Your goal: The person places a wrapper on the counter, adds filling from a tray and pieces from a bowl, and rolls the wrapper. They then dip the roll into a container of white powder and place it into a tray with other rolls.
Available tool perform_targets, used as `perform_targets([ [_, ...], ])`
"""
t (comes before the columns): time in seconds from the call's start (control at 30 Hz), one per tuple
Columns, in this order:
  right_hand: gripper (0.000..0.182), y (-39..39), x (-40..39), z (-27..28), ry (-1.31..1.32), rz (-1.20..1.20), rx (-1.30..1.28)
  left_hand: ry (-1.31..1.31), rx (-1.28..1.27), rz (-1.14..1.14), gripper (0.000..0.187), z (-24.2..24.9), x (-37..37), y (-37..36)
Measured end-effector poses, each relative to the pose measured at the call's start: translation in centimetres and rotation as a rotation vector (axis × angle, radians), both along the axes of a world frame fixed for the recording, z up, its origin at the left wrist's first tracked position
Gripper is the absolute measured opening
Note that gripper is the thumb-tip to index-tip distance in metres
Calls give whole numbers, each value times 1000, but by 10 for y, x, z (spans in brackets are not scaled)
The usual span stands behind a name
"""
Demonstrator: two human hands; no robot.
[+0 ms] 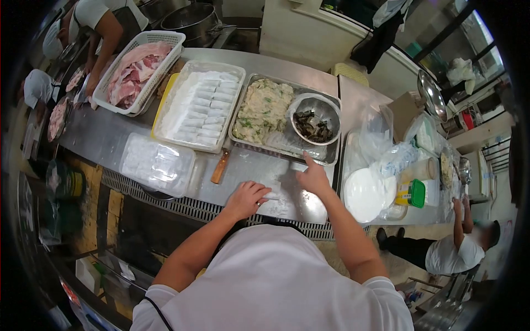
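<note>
My left hand (247,200) rests on the steel table (248,163), its fingers over a small white piece (271,196). My right hand (313,175) is at the front edge of a metal tray (281,147), index finger stretched toward it. That tray carries a pale filling with green bits (265,107) and a steel bowl (298,105) of dark pieces (314,127). To its left, a white tray (160,121) holds rows of white rolls (212,102). A wooden-handled tool (221,166) lies between that tray and my left hand.
A basket of raw meat (138,69) stands back left, near a person in white (105,22). Front left is a plastic-covered container (157,164). White plates (362,195), bags and a green-lidded tub (417,193) are at right. Another person (450,254) stands far right.
</note>
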State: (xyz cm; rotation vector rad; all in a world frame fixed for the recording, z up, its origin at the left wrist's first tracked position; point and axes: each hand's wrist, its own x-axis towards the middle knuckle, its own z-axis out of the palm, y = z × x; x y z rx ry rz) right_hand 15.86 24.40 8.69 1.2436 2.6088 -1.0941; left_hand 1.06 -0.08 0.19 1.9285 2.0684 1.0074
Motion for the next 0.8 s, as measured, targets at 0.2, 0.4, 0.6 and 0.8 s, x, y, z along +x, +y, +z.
perform_targets([
  [0.2, 79, 32, -28, 27, -62, -36, -425, 10, -6, 2, 39, -1, -1, 0],
  [0.4, 77, 22, -45, 32, -99, 32, -419, 4, 13, 2, 40, -1, -1, -1],
  [0.6, 77, 9, -68, 31, -34, 8, -534, -11, 1, 1, 40, 0, -1, 0],
  [0.8, 83, 7, -95, 14, 44, 21, -766, -29, -6, 17, 40, 0, -1, -1],
])
